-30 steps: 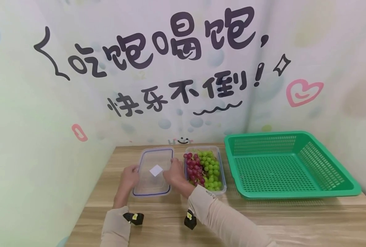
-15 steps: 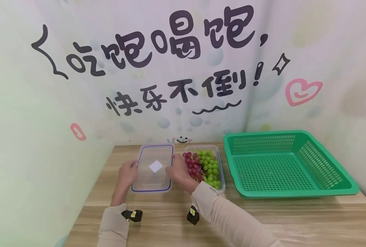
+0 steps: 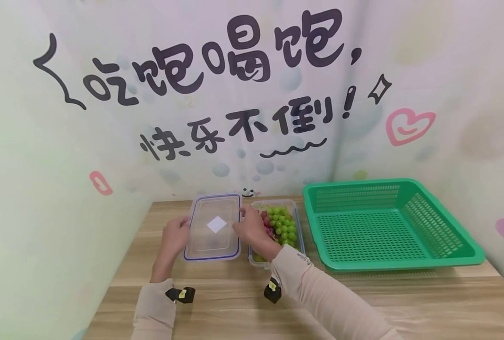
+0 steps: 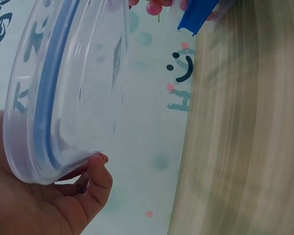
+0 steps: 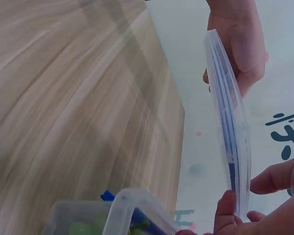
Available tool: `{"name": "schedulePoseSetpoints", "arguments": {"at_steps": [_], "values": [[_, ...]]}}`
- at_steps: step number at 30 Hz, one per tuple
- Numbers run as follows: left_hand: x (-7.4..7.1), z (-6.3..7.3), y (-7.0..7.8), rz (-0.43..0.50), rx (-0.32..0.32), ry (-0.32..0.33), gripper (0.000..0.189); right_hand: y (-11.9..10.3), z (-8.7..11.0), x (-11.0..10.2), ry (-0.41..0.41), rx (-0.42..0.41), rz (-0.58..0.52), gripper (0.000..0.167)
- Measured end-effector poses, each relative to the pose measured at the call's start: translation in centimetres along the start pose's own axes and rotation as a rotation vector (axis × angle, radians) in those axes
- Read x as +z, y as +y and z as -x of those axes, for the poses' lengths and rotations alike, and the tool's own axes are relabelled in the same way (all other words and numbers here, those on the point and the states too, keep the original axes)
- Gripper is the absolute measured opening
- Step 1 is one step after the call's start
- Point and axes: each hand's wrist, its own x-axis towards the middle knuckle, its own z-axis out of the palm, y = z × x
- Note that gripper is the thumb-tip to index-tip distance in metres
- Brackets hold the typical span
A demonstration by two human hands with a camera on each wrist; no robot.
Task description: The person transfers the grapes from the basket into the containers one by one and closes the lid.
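Between my two hands, raised off the table, is a clear plastic lid (image 3: 213, 238) with a blue seal and a white square label. My left hand (image 3: 175, 236) pinches its left edge; in the left wrist view that hand's fingers (image 4: 99, 181) curl at the lid's corner. The opposite edge is pinched between thumb and fingers of my right hand (image 3: 253, 229), clearly seen in the right wrist view. Just right of the lid stands a clear container (image 3: 301, 236) with red grapes (image 3: 267, 221) and green grapes (image 3: 283, 224). My right hand and wrist hide part of them.
A large green plastic basket (image 3: 372, 264) stands on the wooden table (image 3: 217, 302), right of the container. Behind the table is a pale wall covering (image 3: 217, 174) with dark lettering. The same covering runs along the left side.
The lid has risen from the table and shifted a little to the right, held in both hands. My right hand now covers more of the red grapes.
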Motion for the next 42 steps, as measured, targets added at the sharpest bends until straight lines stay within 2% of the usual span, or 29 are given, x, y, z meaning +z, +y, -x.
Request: {"name": "schedulePoseSetpoints", "arguments": {"at_steps": [9,15,23,34,42], "values": [[0.4,-0.2,1.0,-0.010,0.077,0.010,0.041,0.4,-0.2,-1.6,0.018,0.001,-0.014,0.050],[1.0,-0.6,1.5,0.002,0.091,-0.011,0.041,1.0,-0.6,-2.4,0.031,-0.012,-0.047,0.047],[1.9,-1.0,2.4,-0.006,0.137,-0.014,0.038,1.2,-1.1,-3.7,0.062,0.027,-0.073,0.049],[3.1,-1.3,4.0,0.026,0.161,-0.028,0.037,2.0,-1.6,-6.4,0.088,0.013,-0.060,0.048],[4.4,-1.6,5.0,0.034,0.205,-0.020,0.035,2.8,-1.8,-8.2,0.075,0.024,-0.088,0.053]]}}
